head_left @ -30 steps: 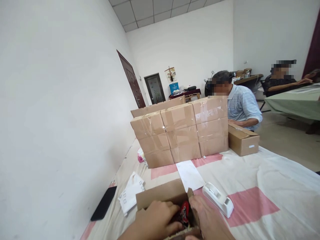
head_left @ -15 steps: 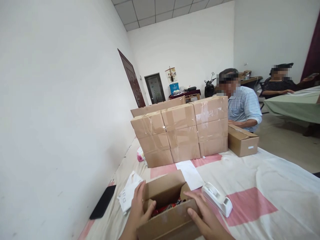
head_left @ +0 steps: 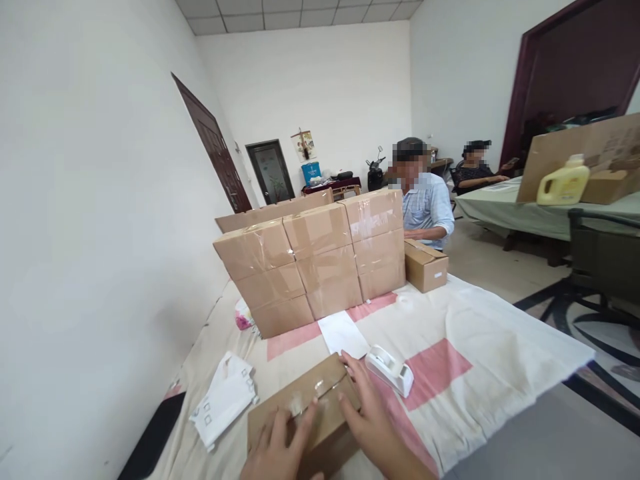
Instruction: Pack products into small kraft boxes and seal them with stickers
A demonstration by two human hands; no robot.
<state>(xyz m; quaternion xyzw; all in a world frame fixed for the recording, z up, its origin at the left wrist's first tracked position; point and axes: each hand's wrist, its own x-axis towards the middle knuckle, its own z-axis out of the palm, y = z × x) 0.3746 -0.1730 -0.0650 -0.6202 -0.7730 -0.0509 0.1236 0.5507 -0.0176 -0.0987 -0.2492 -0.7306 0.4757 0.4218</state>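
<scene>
A closed cardboard box (head_left: 326,404) sits at the bottom centre of the frame on a patterned cloth (head_left: 493,333), its flaps folded down so that the inside is hidden. Its near side is partly covered by the hands and runs to the lower edge of the frame. The person's left hand (head_left: 279,445) lies on the top with fingers spread open, its wrist cut off by the frame. The right hand (head_left: 367,415) touches the right end, fingers apart; whether they grip the box cannot be told. Just right of it stands a white tape dispenser (head_left: 391,371), and behind the box lies a white sheet (head_left: 341,333), its nearest corner by the right fingertips. Left of the box is a crumpled white packet (head_left: 224,399) with small square marks, too small to read; a flat black object (head_left: 153,437) at lower left is cut off by the frame. Mid-frame, a wall of taped cartons (head_left: 325,265) partly hides a pink-and-white item (head_left: 243,315). At its right end, beside a single carton (head_left: 427,265), a person in a light blue shirt (head_left: 431,203) is half concealed, hands out of sight
</scene>
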